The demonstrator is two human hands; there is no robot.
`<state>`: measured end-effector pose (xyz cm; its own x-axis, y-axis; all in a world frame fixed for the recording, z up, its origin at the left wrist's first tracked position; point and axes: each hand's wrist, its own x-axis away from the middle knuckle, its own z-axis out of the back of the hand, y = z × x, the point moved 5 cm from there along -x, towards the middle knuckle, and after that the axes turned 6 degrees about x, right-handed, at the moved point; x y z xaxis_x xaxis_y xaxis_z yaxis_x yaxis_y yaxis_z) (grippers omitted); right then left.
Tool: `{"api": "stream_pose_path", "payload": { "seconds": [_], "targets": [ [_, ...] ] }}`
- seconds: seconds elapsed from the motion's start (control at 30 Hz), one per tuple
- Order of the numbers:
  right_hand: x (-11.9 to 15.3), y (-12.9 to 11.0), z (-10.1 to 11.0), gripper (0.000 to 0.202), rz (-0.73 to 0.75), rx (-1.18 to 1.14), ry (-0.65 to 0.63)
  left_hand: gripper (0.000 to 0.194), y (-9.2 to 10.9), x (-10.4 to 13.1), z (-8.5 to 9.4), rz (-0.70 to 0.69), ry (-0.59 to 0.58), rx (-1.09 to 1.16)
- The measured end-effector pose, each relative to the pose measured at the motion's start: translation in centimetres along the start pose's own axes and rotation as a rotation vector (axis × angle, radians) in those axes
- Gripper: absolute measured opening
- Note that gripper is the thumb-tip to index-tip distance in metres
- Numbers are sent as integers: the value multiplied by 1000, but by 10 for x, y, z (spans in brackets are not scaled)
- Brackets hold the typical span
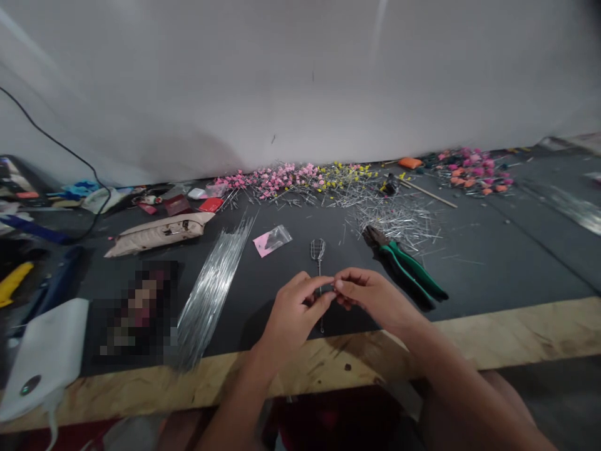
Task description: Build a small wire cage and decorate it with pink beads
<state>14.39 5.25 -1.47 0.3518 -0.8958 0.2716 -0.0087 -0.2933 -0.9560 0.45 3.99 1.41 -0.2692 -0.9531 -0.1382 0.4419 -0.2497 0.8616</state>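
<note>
My left hand [292,308] and my right hand [373,295] meet above the table's near edge. Both are closed, fingertips pinched together around something too small to make out. Beneath them a small wire piece [318,249], shaped like a tiny racket or whisk with a twisted stem, lies on the dark mat; my fingers hide part of its stem. To the left is a bundle of straight silvery wires [213,282]. Pliers with green handles [408,266] rest to the right of my right hand. A small clear zip bag with a pink card [272,240] lies beyond my left hand.
Pink flower-topped wires [282,178], yellow-tipped ones [345,175] and loose wire pieces [399,216] line the wall. Magenta and orange-tipped wires [476,170] are piled right. A long pale packet [159,234] and a white power bank [47,357] with a cable are left.
</note>
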Motion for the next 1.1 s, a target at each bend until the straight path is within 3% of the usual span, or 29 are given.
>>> {"api": "stream_pose_path", "payload": {
  "seconds": [0.4,0.87,1.1],
  "targets": [
    [0,8,-6,23,-33,-93,-73,16,-1,0,3,-59,19,-1],
    [-1,10,-1,20,-62,26,-46,14,1,-1,-2,-49,-83,-142],
    [0,8,-3,20,-81,122,-11,17,-5,-1,-3,-51,-31,-265]
  ]
}}
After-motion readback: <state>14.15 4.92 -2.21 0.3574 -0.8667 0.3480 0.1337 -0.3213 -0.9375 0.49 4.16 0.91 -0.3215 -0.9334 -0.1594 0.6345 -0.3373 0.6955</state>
